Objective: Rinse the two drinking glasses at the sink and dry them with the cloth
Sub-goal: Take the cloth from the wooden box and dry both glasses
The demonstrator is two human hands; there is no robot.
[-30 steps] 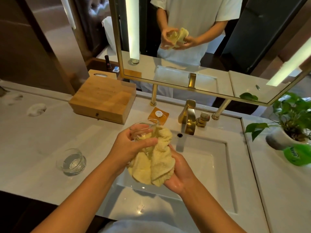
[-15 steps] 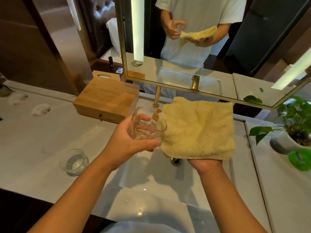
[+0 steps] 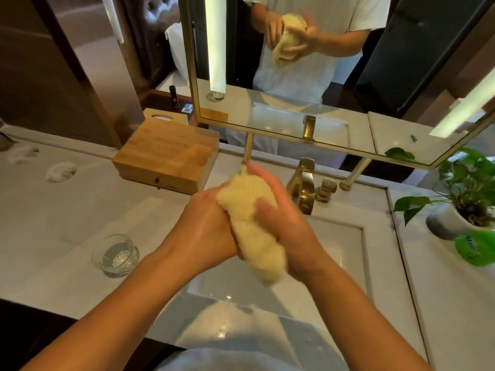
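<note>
Yellow cloth bundle, long axis upright

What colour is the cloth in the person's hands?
Pale yellow cloth, seen best in the head view.

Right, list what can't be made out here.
Head view:
- Whatever the yellow cloth wraps: hidden by it and both hands, left hand, right hand.
- Right fingertips: motion blur.
- Green object, right edge: cut off, print unreadable.
- Faucet base: partly behind right hand.
</note>
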